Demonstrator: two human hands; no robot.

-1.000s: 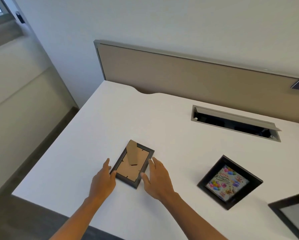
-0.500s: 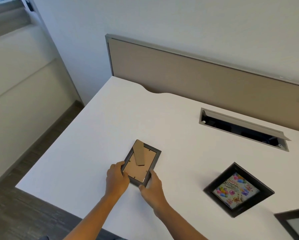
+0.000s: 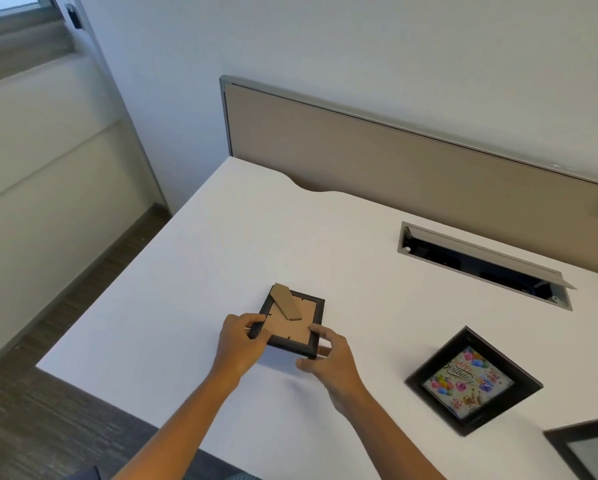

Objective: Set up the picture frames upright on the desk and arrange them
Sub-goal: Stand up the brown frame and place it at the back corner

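While both hands, left hand (image 3: 237,344) and right hand (image 3: 328,358), have their grip closed on the small black frame (image 3: 292,322) at 6 o'clock on the surface (image 3: 325,244), it's probably light, stiff, glass-fronted, so hold the edges, not that floppy cardboard stand (image 3: 285,301).

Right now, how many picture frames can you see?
3. One frame is face down, held by both hands. The birthday frame lies face up at right. A third frame is cut off at the bottom right corner; more may be out of view.

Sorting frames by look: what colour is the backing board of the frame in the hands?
Plain cardboard brown backing board, black rim; head view.
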